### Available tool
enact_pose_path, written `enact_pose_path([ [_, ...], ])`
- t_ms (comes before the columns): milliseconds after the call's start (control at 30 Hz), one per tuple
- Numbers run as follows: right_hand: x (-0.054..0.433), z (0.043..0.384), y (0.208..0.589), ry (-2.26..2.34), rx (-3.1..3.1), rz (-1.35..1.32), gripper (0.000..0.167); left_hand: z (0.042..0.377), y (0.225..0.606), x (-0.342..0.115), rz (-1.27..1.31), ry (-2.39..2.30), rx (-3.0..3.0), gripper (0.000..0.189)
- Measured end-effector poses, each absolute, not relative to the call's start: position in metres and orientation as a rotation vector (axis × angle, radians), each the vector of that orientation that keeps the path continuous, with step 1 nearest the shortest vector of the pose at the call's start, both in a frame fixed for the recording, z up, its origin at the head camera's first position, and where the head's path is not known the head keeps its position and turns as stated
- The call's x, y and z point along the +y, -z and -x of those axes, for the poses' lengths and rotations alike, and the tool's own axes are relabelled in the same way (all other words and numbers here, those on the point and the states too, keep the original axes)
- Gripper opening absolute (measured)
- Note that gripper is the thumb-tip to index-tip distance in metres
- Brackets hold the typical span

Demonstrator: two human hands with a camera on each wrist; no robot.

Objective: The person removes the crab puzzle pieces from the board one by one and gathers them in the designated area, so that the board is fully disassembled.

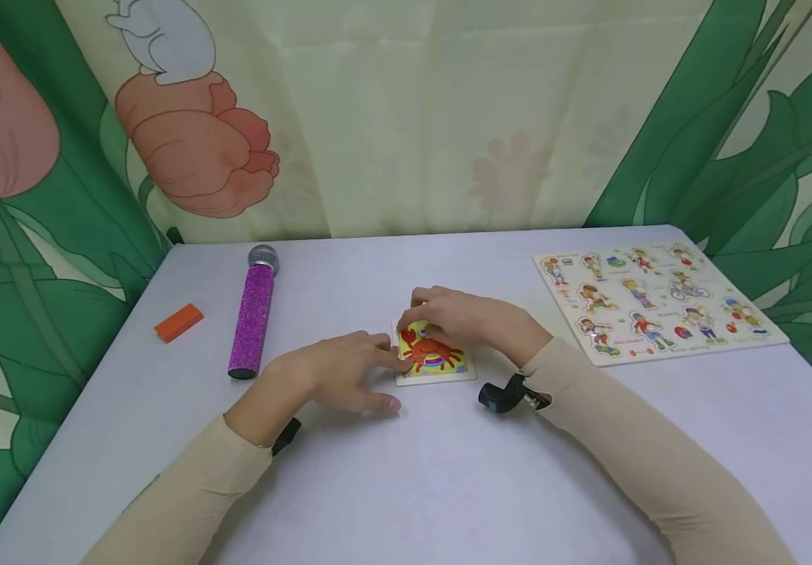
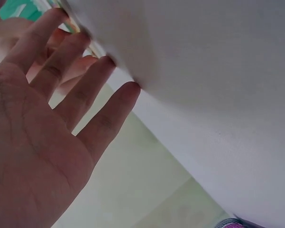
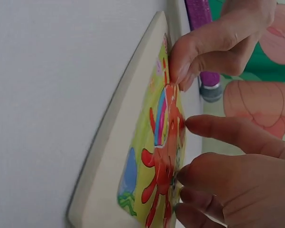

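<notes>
A small square crab puzzle (image 1: 437,359), with a red crab and rainbow stripes on yellow in a pale frame, lies flat on the table. My left hand (image 1: 349,371) is at its left side, fingers extended, with fingertips at the puzzle's left edge and the thumb apart below. Spread straight fingers (image 2: 87,90) show in the left wrist view. From the right, my right hand (image 1: 458,315) reaches over the upper part of the puzzle. Its fingertips (image 3: 187,178) touch the crab picture (image 3: 166,147) in the right wrist view, separated from one another.
A purple glitter microphone (image 1: 253,314) lies left of the hands, with an orange block (image 1: 179,322) farther left. A large board of cartoon children figures (image 1: 649,294) lies at the back right. White cloth covers the table (image 1: 406,486); a printed curtain (image 1: 406,118) hangs behind.
</notes>
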State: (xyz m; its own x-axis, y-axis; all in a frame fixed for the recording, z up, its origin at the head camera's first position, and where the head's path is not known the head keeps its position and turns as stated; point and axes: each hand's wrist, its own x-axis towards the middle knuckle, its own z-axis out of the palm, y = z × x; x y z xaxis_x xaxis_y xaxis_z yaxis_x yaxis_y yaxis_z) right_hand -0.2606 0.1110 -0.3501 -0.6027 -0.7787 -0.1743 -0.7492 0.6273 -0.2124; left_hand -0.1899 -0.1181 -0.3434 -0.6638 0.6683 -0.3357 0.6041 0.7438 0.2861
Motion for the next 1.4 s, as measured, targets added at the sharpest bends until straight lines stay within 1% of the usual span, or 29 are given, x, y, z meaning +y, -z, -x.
enact_pose_path([
  [233, 0.116, 0.26, 0.352, 0.139, 2.585, 1.333, 0.037, 0.189, 0.347, -0.114, -0.994, -0.239, 2.512, 0.06],
  [467, 0.113, 0.26, 0.351, 0.107, 2.628, 1.347, 0.042, 0.192, 0.344, -0.116, -0.974, -0.193, 2.53, 0.059],
  [700, 0.109, 0.261, 0.355, 0.093, 2.628, 1.389, 0.042, 0.192, 0.342, -0.116, -0.959, -0.174, 2.515, 0.057],
  [1233, 0.098, 0.277, 0.363, 0.218, 2.544, 1.331, 0.023, 0.191, 0.344, -0.113, -0.956, -0.185, 2.476, 0.064],
  [1333, 0.103, 0.28, 0.364, 0.268, 2.541, 1.298, 0.023, 0.192, 0.343, -0.114, -0.964, -0.183, 2.474, 0.063],
  [1400, 0.107, 0.28, 0.364, 0.3, 2.546, 1.293, 0.027, 0.193, 0.342, -0.116, -0.964, -0.169, 2.477, 0.063],
])
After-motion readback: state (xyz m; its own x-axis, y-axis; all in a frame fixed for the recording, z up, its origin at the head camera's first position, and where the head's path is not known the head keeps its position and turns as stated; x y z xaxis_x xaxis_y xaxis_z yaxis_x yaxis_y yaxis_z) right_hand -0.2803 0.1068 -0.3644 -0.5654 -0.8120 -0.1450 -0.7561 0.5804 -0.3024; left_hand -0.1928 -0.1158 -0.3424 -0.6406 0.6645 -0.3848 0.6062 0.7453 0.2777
